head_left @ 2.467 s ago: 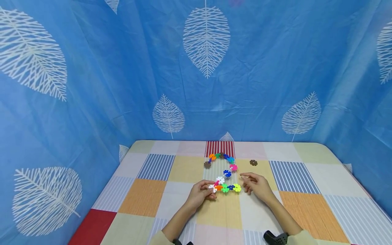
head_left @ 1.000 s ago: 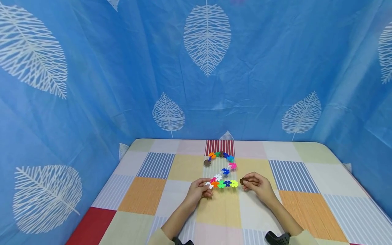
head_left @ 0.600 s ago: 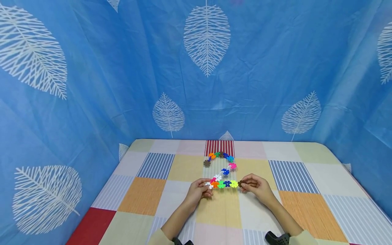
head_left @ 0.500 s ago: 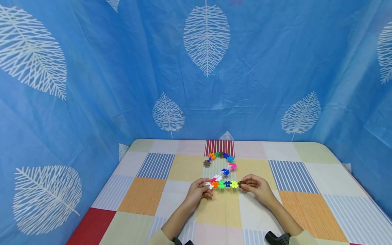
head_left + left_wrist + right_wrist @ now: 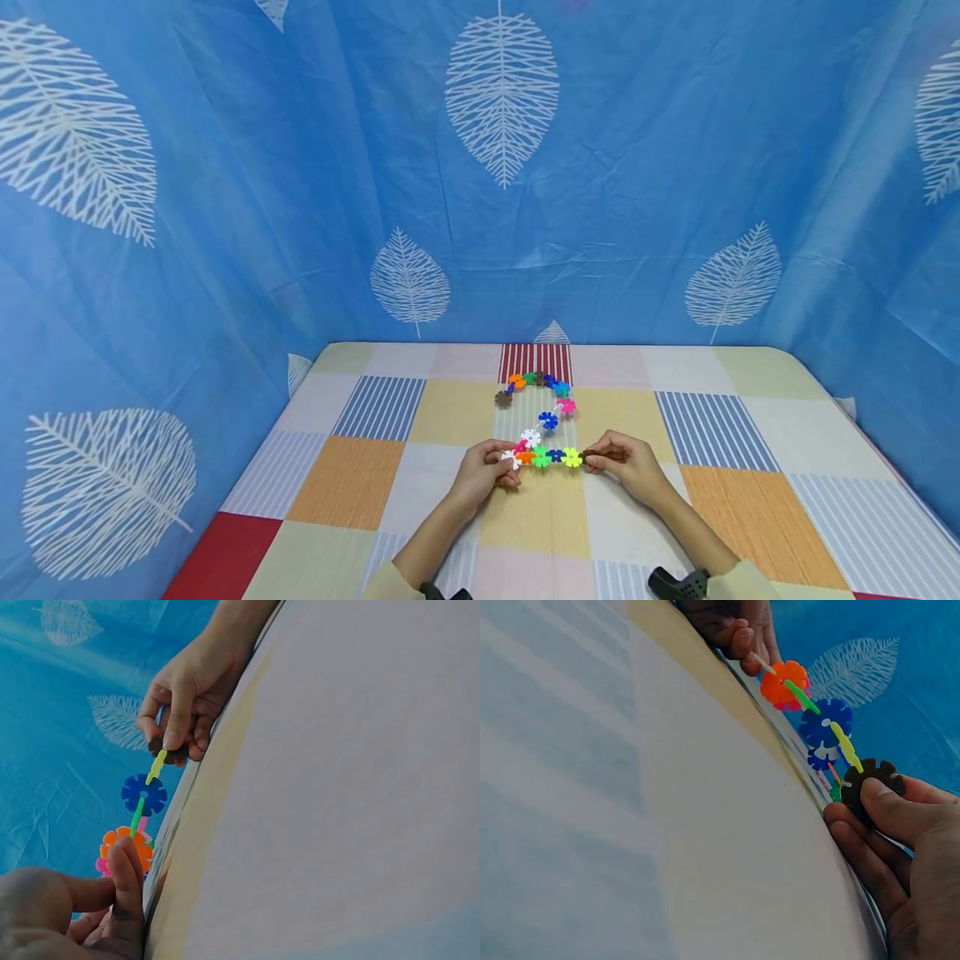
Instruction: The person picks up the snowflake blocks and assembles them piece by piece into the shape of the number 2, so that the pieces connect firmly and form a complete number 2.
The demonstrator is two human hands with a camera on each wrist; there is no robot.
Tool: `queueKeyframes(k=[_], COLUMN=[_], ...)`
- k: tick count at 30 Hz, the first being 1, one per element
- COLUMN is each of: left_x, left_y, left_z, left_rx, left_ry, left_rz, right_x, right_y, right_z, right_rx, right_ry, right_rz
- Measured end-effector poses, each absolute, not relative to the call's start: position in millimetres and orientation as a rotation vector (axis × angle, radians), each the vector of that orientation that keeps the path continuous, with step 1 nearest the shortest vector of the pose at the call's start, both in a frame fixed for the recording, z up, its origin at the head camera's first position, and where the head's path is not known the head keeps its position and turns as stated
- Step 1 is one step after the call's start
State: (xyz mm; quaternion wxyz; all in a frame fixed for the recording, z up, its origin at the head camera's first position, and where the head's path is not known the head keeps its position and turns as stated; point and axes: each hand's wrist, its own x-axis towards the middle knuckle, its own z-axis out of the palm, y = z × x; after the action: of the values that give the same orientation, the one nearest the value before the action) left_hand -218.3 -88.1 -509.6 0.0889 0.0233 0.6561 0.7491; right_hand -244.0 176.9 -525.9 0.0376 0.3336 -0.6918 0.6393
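Observation:
A chain of interlocking flower-shaped plastic discs, bent like a figure 2, lies in the middle of the table; its diagonal carries a blue disc [image 5: 548, 421]. My left hand [image 5: 476, 475] pinches the white disc [image 5: 513, 459] at the chain's lower left corner. From there orange, green, blue and yellow discs run right in a row. My right hand [image 5: 630, 467] holds a brown disc [image 5: 874, 769] between thumb and fingers. The brown disc meets the edge of the yellow disc [image 5: 846, 746], set crosswise to it. In the left wrist view, the right thumb covers part of the brown disc.
The chain's upper curve ends in another brown disc [image 5: 503, 399] at the left. A patchwork cloth [image 5: 532, 521] covers the table. Blue curtains [image 5: 637, 167] with white leaf prints enclose the back and sides.
My right hand has picked up the loose brown disc from the table, brought it to the yellow end disc and turned it edge-on. My left hand keeps its pinch on the chain's corner.

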Motion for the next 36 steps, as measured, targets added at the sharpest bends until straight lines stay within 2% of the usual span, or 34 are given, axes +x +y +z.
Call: queueKeyframes(k=[12,23,36], left_x=[-223,-238,-253], left_y=[-82,-74,-71], left_z=[-508,-503,-506], left_rx=[0.120,0.178,0.400], left_ry=[2.026,2.060,2.523], left_rz=[2.120,2.045,1.691], right_x=[-230,-238,-240], right_y=[176,186,194], right_z=[-501,-520,-526], right_rx=[1.014,0.818,0.596], right_ry=[-2.155,-2.211,-2.385], right_rz=[1.837,1.592,1.350])
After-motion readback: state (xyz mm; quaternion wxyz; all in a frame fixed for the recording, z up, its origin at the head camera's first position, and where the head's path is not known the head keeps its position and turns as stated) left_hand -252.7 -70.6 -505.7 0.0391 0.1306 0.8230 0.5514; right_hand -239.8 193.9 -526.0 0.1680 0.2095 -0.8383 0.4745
